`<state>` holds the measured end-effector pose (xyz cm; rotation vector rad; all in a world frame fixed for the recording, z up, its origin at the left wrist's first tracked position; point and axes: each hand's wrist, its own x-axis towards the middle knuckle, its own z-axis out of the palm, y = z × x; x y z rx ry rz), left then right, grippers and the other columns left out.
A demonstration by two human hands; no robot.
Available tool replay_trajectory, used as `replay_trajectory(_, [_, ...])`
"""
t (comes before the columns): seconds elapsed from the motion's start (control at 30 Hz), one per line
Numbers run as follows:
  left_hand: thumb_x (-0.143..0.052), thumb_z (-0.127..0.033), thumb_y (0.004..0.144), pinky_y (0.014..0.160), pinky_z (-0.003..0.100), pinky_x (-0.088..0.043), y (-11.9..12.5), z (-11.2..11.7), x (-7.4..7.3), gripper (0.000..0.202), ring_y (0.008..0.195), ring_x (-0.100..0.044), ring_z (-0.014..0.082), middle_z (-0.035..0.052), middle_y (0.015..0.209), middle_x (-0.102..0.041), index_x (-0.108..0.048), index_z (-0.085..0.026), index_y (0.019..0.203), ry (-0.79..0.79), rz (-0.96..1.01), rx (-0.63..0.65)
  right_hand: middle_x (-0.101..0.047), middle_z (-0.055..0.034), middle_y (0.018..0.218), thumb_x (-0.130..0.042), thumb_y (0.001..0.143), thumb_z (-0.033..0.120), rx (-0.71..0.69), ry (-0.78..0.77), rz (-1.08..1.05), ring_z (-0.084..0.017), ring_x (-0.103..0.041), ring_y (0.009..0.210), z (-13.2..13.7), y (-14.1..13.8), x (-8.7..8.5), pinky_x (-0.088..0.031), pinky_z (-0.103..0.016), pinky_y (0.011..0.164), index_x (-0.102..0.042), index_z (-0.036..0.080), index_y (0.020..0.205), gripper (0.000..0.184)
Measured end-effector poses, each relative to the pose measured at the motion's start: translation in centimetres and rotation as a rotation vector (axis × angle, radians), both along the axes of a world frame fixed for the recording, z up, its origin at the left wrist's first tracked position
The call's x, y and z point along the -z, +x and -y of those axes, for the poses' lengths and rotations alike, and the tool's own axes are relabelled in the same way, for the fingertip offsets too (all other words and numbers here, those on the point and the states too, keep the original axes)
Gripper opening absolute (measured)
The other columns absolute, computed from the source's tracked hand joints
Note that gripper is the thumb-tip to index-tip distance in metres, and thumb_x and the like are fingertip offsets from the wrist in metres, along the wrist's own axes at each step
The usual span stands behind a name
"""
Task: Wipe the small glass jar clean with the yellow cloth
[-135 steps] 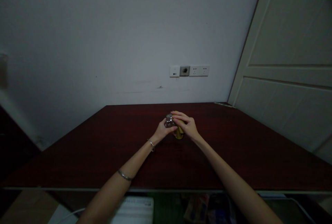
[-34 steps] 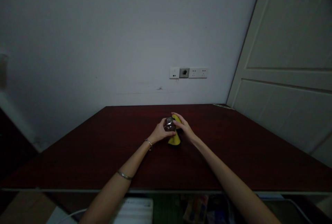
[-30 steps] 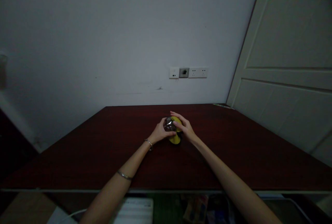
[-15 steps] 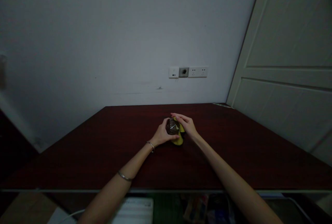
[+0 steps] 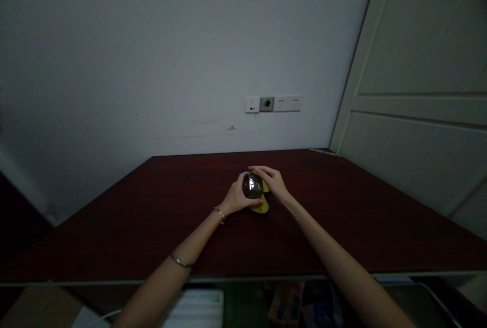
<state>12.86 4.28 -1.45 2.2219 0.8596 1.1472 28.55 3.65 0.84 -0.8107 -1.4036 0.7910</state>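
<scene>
A round, brown, shiny object (image 5: pixel 252 186) with a bright reflection on its top sits near the middle of the table; its kind is not clear. My left hand (image 5: pixel 236 197) curls round its left side, thumb along the near edge. Against its right side lies a soft-looking yellow piece (image 5: pixel 260 208), dark at its lower edge, that comes out below the thumb and under the other palm. My right hand (image 5: pixel 273 181) closes over the upper part of this yellow piece, fingertips reaching the far side of the round object. Its palm side is hidden.
The dark red table (image 5: pixel 171 206) reaches the wall, where white sockets (image 5: pixel 288 103) are mounted. A pale panelled door (image 5: pixel 411 115) stands at the right. Below the table's front edge are a white ridged object (image 5: pixel 198 307) and several dim items.
The round object's top now shows a smooth bright reflection where its surface looked faceted before. Both hands keep nearly the same hold. The whole view has shifted slightly.
</scene>
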Motion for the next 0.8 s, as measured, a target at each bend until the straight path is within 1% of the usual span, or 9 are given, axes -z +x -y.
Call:
replay_trajectory(0.07, [-0.079,-0.041,0.051,0.088,0.036,-0.044,0.1,0.0,0.0,0.084,0.100,-0.056,0.0246,0.0098,0.112,-0.057,-0.038,-0.018,0.120,-0.016,-0.002,0.004,-0.070,-0.0061,0.091,-0.059,0.074,0.044,0.012,-0.007,-0.007,-0.021,-0.063,0.086,-0.1,0.0,0.2,-0.048,-0.036,0.081,-0.070,0.019,0.088,0.031])
replay_trajectory(0.1, [-0.078,-0.042,0.052,0.087,0.036,-0.044,0.1,-0.1,0.1,0.084,0.100,-0.057,0.0242,0.0096,0.111,-0.057,-0.038,-0.018,0.121,-0.027,0.001,0.003,-0.070,-0.0060,0.091,-0.059,0.074,0.044,0.014,0.015,-0.007,-0.021,-0.062,0.087,-0.1,0.0,0.2,-0.047,-0.036,0.082,-0.070,0.020,0.088,0.030])
replay_trajectory(0.27, [-0.077,-0.041,0.054,0.087,0.035,-0.044,0.2,-0.7,0.6,0.081,0.100,-0.057,0.0236,0.0096,0.111,-0.058,-0.039,-0.018,0.121,-0.064,0.056,0.000,-0.068,-0.0052,0.095,-0.059,0.078,0.036,-0.041,0.234,0.059,-0.021,-0.060,0.095,1.0,-0.3,-0.2,-0.043,-0.036,0.090,-0.071,0.022,0.081,0.019])
replay_trajectory(0.33, [-0.078,-0.041,0.054,0.087,0.035,-0.044,0.2,-0.8,0.7,0.081,0.101,-0.056,0.0235,0.0100,0.112,-0.058,-0.039,-0.017,0.121,-0.073,0.073,0.003,-0.068,-0.0052,0.094,-0.058,0.078,0.034,-0.059,0.270,0.078,-0.021,-0.059,0.096,1.3,-0.3,-0.4,-0.042,-0.037,0.091,-0.071,0.022,0.081,0.017])
replay_trajectory(0.43, [-0.078,-0.040,0.055,0.088,0.035,-0.044,0.2,-0.7,0.6,0.080,0.100,-0.056,0.0235,0.0098,0.111,-0.058,-0.040,-0.017,0.121,-0.072,0.067,0.007,-0.068,-0.0049,0.096,-0.059,0.077,0.036,-0.050,0.233,0.068,-0.021,-0.060,0.095,1.2,-0.2,-0.4,-0.043,-0.037,0.091,-0.070,0.022,0.081,0.018])
replay_trajectory(0.6, [-0.079,-0.038,0.053,0.090,0.036,-0.043,0.2,0.0,0.0,0.081,0.102,-0.056,0.0240,0.0090,0.112,-0.058,-0.040,-0.019,0.121,-0.048,0.054,0.025,-0.070,-0.0060,0.093,-0.060,0.074,0.042,-0.029,0.023,-0.031,-0.022,-0.062,0.090,0.2,0.0,0.0,-0.045,-0.037,0.086,-0.070,0.020,0.085,0.027])
replay_trajectory(0.67, [-0.079,-0.038,0.053,0.089,0.036,-0.044,0.3,0.0,0.0,0.081,0.101,-0.056,0.0238,0.0088,0.111,-0.058,-0.040,-0.018,0.122,-0.068,0.062,0.044,-0.070,-0.0066,0.090,-0.059,0.074,0.043,-0.021,-0.026,-0.066,-0.022,-0.063,0.086,-0.1,0.0,0.2,-0.047,-0.036,0.082,-0.070,0.019,0.086,0.029])
replay_trajectory(0.73, [-0.079,-0.036,0.053,0.089,0.035,-0.045,0.4,-0.1,0.1,0.080,0.100,-0.057,0.0233,0.0086,0.110,-0.059,-0.040,-0.018,0.121,-0.109,0.094,0.066,-0.070,-0.0065,0.090,-0.059,0.074,0.043,0.000,-0.010,-0.070,-0.021,-0.062,0.085,0.0,-0.2,0.2,-0.047,-0.036,0.082,-0.070,0.019,0.086,0.029])
replay_trajectory(0.8, [-0.079,-0.035,0.053,0.090,0.036,-0.044,0.5,-0.3,0.4,0.079,0.101,-0.057,0.0232,0.0087,0.111,-0.059,-0.041,-0.018,0.121,-0.154,0.138,0.071,-0.069,-0.0057,0.091,-0.059,0.074,0.041,0.024,0.070,-0.039,-0.021,-0.061,0.088,0.5,-0.3,0.1,-0.046,-0.036,0.084,-0.070,0.020,0.084,0.026])
